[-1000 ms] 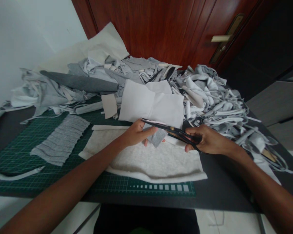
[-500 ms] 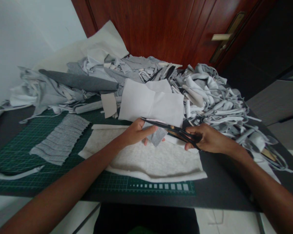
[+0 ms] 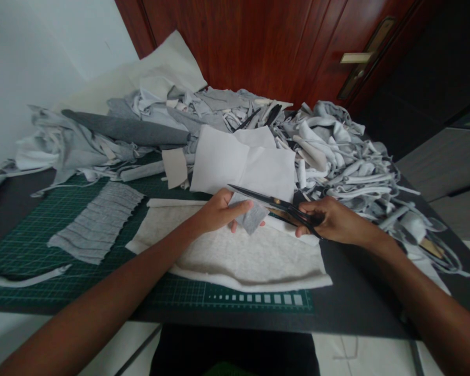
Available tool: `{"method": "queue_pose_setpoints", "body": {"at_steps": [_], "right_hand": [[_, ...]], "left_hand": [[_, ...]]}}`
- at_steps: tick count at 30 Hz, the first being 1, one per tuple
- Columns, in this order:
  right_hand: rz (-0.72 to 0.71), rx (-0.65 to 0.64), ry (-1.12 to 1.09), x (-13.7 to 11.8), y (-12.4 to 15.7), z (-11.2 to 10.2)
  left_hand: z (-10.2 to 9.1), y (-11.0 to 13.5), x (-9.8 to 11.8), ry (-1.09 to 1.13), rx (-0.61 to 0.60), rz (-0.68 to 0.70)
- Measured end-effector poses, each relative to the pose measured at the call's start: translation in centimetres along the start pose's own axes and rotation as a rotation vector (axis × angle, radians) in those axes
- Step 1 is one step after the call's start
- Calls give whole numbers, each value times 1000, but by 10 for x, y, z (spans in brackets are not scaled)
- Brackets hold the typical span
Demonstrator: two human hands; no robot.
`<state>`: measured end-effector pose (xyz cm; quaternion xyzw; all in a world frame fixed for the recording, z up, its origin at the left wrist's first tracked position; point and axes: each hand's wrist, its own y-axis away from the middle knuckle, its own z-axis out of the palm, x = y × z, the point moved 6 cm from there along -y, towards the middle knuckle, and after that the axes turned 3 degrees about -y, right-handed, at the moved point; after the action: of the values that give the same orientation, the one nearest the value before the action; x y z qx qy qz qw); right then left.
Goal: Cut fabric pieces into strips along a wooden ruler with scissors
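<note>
A person's right hand (image 3: 337, 222) is clamping black fabric shears (image 3: 280, 206), tips aimed toward ten o'clock, while the left hand (image 3: 219, 214) is pinching a grey fabric scrap (image 3: 251, 218) firmly.

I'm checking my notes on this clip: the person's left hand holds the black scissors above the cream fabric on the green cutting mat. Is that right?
No: it is the right hand that holds the black scissors above the cream fabric on the green cutting mat, as the head view shows.
</note>
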<state>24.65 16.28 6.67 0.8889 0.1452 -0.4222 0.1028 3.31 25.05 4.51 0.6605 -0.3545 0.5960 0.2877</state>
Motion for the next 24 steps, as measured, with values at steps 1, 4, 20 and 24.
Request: {"method": "queue_pose_setpoints", "body": {"at_steps": [1, 4, 20, 24], "right_hand": [[7, 24, 4, 0, 0, -1], [46, 126, -14, 2, 0, -7], [41, 189, -245, -11, 0, 5], [-44, 211, -216, -16, 2, 7]], "left_hand": [[0, 0, 0, -1, 3, -6], [0, -1, 0, 17, 7, -15], [-10, 3, 13, 139, 339, 51], [0, 6, 21, 157, 262, 81]]}}
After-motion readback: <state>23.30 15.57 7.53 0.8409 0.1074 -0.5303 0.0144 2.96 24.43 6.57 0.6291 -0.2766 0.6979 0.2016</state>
